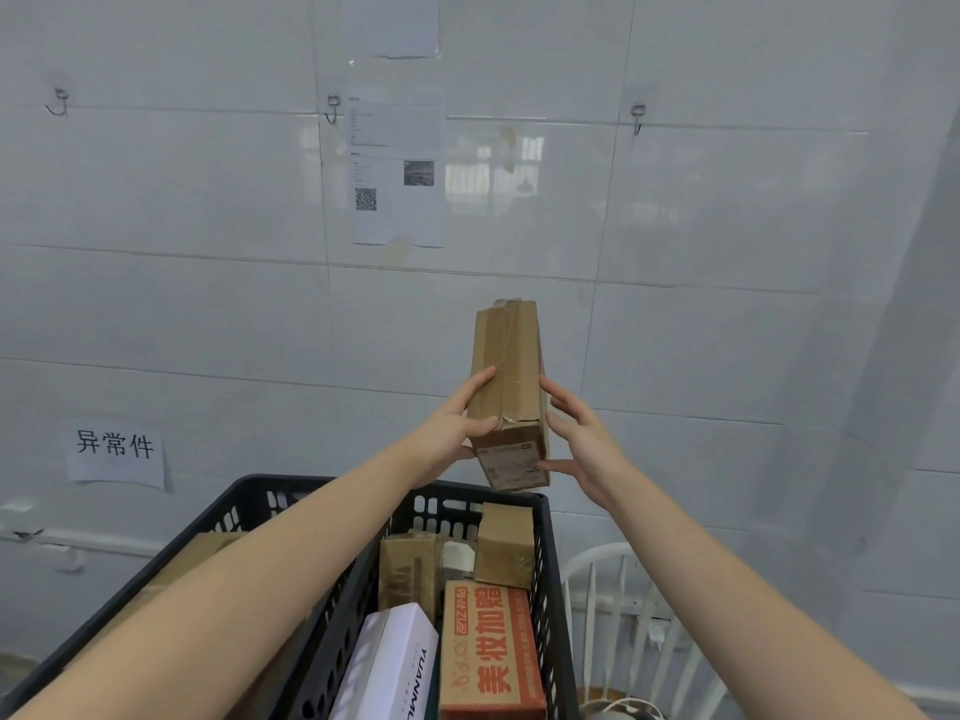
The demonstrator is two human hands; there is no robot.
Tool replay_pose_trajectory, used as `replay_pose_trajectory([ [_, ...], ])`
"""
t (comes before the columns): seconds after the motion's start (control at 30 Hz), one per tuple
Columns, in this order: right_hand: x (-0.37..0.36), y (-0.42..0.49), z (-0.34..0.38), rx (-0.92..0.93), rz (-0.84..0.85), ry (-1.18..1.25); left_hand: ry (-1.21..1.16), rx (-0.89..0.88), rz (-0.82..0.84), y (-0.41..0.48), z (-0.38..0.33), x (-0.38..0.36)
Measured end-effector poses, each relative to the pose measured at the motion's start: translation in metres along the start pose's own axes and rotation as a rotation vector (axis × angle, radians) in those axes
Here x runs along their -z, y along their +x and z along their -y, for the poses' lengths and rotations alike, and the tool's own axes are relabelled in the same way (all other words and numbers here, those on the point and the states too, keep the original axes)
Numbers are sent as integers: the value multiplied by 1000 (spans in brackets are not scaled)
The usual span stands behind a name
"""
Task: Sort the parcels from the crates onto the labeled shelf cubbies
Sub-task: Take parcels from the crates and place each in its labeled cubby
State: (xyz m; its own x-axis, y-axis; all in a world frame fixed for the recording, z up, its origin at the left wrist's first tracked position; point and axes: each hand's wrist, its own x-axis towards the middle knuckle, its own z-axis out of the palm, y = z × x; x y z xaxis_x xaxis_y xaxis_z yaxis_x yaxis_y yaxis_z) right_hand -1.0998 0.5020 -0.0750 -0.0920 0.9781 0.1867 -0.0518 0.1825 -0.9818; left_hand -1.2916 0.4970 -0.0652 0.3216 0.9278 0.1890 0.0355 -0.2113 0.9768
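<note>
A long brown cardboard parcel [511,376] with a shipping label on its near end is held up in front of the tiled wall, above the far edge of a black plastic crate [332,610]. My left hand [457,423] grips its left side, thumb curled over the near corner. My right hand [582,444] touches its right side with spread, nearly straight fingers. Inside the crate lie several more parcels: a white box [395,662], an orange-printed carton [491,652], a small brown box [506,545] and a taller brown box [408,571].
A white tiled wall fills the view, with printed sheets [397,168] and metal hooks [332,109] on it. A paper sign with black characters [117,452] hangs at the lower left. A white wire fan guard [628,631] stands right of the crate.
</note>
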Motion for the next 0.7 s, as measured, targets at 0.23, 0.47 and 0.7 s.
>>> replay_pose_trajectory([
  [0.23,12,4,-4,-283,-5,-90,-179,-19,34,4,6,11],
  [0.47,26,13,-18,-319,-64,16,-278,-3,145,4,2,26],
  [0.7,29,13,-26,-227,-81,-26,-156,58,76,6,1,27],
])
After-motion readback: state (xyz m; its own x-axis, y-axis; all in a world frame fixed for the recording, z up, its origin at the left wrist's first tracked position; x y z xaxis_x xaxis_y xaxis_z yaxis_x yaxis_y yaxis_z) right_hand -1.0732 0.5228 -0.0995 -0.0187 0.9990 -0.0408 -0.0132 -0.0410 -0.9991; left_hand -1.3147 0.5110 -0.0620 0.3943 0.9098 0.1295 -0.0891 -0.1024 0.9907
